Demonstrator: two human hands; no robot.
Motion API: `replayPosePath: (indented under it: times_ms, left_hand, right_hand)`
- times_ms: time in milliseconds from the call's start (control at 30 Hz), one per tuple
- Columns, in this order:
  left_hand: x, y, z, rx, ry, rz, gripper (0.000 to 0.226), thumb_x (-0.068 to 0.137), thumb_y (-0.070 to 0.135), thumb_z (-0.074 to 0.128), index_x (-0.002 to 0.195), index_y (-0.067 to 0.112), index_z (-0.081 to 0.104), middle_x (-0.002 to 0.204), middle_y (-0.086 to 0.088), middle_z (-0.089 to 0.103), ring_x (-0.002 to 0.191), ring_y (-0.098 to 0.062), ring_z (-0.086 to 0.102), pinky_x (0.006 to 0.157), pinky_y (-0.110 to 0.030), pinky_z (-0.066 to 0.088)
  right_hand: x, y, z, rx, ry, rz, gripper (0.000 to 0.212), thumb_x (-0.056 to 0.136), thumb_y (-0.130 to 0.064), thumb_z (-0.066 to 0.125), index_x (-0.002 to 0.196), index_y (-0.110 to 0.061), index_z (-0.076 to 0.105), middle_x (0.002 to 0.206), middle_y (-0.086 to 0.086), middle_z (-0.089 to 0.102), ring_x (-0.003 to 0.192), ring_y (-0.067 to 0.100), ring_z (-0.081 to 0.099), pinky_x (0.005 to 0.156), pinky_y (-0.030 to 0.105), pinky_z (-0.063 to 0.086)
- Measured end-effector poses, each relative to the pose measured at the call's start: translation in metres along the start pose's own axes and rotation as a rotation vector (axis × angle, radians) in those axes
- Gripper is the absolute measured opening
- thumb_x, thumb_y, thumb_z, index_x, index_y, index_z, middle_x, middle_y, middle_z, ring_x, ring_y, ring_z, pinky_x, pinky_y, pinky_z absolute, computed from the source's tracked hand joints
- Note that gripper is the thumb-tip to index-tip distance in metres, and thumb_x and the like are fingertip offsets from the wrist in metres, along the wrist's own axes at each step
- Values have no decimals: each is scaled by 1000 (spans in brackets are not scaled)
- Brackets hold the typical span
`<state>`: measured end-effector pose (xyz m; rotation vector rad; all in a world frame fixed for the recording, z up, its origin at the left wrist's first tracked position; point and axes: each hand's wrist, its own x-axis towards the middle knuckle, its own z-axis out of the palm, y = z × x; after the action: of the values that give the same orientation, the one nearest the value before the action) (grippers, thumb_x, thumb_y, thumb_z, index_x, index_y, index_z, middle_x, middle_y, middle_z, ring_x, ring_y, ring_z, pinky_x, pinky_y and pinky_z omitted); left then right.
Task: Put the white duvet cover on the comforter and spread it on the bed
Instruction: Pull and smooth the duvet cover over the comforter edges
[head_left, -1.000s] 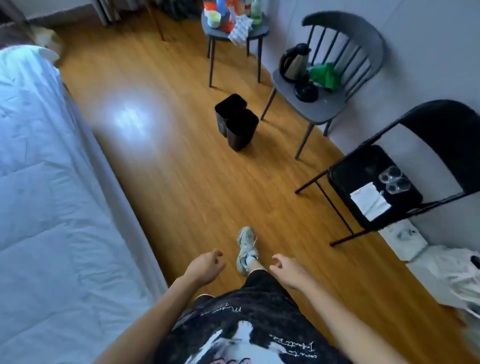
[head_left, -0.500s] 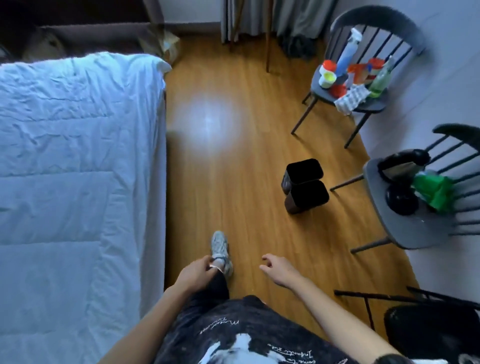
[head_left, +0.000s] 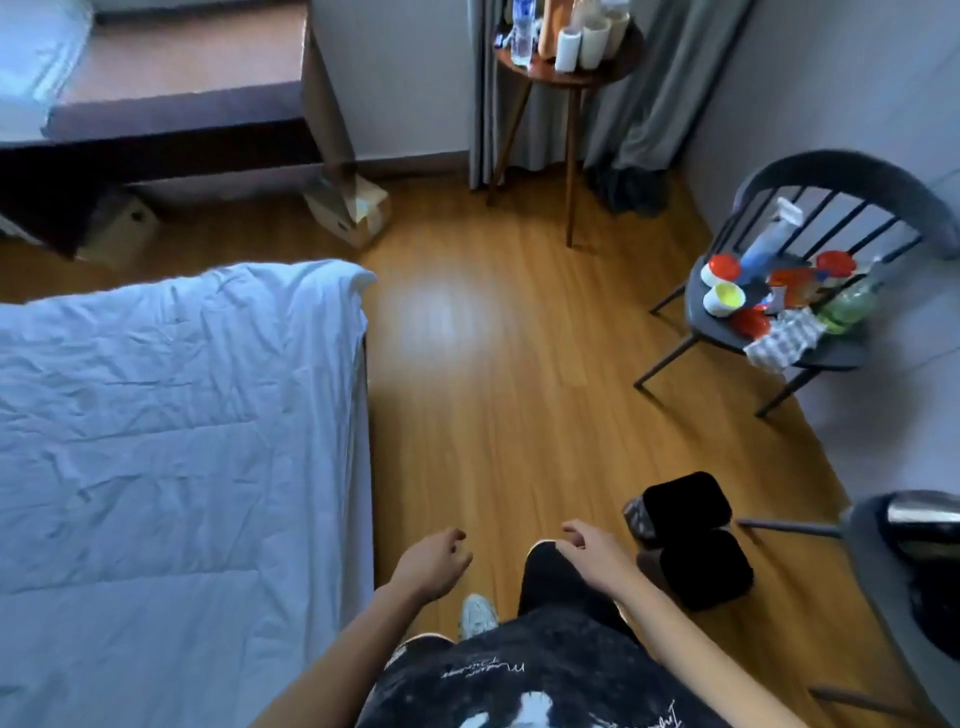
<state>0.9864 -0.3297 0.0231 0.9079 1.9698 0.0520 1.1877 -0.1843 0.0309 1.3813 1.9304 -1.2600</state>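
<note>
**Walking along the bedside, both hands free**

Since the earlier frame the view had swung toward the foot of the room: the two black bins had slid from mid-floor to the lower right, the chair of bottles had dropped to mid-right, and a round side table had come into sight at the top.

At far left the white comforter (head_left: 171, 441) lay spread and creased over the bed (head_left: 367, 467), its far corner hanging slightly off the mattress edge. Whether a cover was already on it could not be told. Beyond the bed foot an open cardboard box (head_left: 349, 210) stood on the wooden floor (head_left: 493, 395), its contents not visible.

Low in the middle, the left hand (head_left: 434, 564) hung over the floor just beside the bed edge, fingers loosely curled and holding nothing. The right hand (head_left: 595, 553) hung near it above a dark trouser leg, likewise relaxed and empty.

At top centre the round side table (head_left: 571, 73) carried a clear bottle and pale cups. Right of the hands, the two black bins (head_left: 691, 538) stood touching, their insides too dark to read. Farther right, the grey chair (head_left: 810, 343) held white tubs, red lids, a spray bottle, a green bottle and a checked cloth.
</note>
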Motion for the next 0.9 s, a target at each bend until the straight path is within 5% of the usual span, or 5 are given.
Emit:
replayPosePath:
  times_ms: [267, 600, 900]
  left_hand:
    - [161, 32, -162, -59, 78, -54, 51, 98, 43, 44, 143, 20, 41, 133, -4, 58, 114, -18, 59, 92, -31, 49]
    - [290, 74, -345, -234, 171, -182, 48, 98, 44, 44, 140, 20, 46, 131, -3, 60, 113, -17, 59, 94, -32, 49]
    - [402, 53, -489, -373, 199, -208, 43, 99, 37, 46, 137, 16, 50, 131, -5, 60, 117, -21, 57, 92, -29, 44]
  right_hand:
    - [171, -119, -115, -1, -34, -44, 44, 97, -43, 45, 138, -27, 48, 135, -3, 56, 116, 16, 54, 90, 27, 42]
    - [341, -316, -284, -309, -158, -188, 45, 99, -37, 43, 141, -19, 45, 137, 1, 54, 119, 21, 55, 93, 30, 42]
    - [475, -465, -351, -412, -198, -216, 47, 97, -40, 46, 140, -20, 46, 136, 4, 56, 119, 21, 55, 96, 32, 45]
